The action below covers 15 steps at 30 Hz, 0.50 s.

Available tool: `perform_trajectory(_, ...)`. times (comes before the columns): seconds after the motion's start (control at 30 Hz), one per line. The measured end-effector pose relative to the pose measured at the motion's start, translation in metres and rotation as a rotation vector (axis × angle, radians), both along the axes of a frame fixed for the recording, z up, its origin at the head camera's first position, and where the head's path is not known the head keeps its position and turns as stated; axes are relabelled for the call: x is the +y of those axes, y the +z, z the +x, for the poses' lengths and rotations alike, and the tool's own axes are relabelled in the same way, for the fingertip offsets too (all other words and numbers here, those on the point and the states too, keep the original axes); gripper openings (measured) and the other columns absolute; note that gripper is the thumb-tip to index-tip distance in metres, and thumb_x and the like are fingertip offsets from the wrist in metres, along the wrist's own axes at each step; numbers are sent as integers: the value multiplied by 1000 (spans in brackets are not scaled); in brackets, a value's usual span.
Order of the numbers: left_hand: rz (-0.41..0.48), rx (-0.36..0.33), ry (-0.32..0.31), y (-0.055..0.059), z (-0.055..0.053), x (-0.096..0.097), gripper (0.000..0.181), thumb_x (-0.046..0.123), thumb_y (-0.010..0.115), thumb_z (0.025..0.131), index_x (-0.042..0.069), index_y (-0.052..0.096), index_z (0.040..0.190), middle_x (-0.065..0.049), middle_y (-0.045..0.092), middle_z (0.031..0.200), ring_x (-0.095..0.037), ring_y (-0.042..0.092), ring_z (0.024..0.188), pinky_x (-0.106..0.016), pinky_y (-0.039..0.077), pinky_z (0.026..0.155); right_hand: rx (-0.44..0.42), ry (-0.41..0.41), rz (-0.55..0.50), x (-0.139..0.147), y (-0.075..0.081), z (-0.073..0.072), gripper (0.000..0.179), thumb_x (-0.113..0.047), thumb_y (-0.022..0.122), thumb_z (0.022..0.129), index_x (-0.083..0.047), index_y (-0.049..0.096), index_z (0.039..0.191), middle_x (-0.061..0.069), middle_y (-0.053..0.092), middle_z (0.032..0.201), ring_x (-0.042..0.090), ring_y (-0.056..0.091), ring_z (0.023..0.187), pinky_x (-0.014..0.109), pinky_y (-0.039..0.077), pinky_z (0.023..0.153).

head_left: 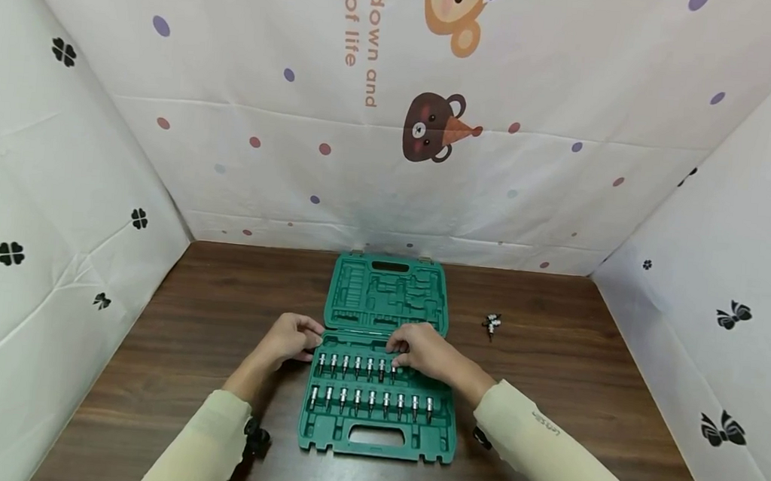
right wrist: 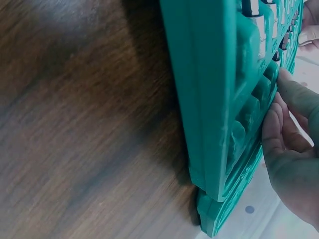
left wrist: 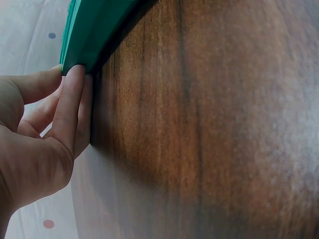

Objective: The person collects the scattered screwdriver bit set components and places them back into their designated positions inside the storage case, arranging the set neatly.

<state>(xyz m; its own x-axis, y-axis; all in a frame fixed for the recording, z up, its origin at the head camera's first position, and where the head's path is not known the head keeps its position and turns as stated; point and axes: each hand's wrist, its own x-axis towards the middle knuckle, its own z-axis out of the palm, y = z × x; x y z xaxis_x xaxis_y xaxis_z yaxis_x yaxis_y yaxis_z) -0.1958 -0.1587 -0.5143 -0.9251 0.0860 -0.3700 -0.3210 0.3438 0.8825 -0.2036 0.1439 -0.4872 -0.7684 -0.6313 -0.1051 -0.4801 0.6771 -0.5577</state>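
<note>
A green plastic case (head_left: pixel 376 440) lies unfolded on the table, with two rows of bit sockets in its near half. My left hand (head_left: pixel 291 336) grips that half's upper left corner, the thumb on the rim and fingers along the side wall in the left wrist view. Over the right part of the upper row is my right hand (head_left: pixel 421 347). Its thumb tip is right at the head of the last bit socket (head_left: pixel 394 375) there, and its other fingers bend loosely above the row. In the right wrist view, bare slots (right wrist: pixel 249 110) show beside this hand.
A small pile of bit sockets (head_left: pixel 491 323) lies on the wooden table (head_left: pixel 537 388), right of the case. The case's lid half (head_left: pixel 388 290), with moulded hollows, lies toward the back wall. Printed fabric walls (head_left: pixel 377 179) stand at the back and both sides.
</note>
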Motion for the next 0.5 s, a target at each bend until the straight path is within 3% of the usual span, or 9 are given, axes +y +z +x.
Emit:
perform_trajectory(0.27,1,-6,2,0,0,-2,18,-1,64,99,-3,70,116,-16,69,102,-20,68,85,-35,64,69,1,-13,-17,1,-4,-1,20,-17,81,90,-15,77,110,-3,71,106,13,67,95,29,58,80)
perform_trajectory(0.5,5,-15,6,0,0,-1,18,-1,64,99,-2,71,116,-15,69,101,-20,68,84,-35,64,69,16,27,-51,6,-5,0,21,-16,80,92,-15,77,112,-1,71,109,16,68,98,29,58,81)
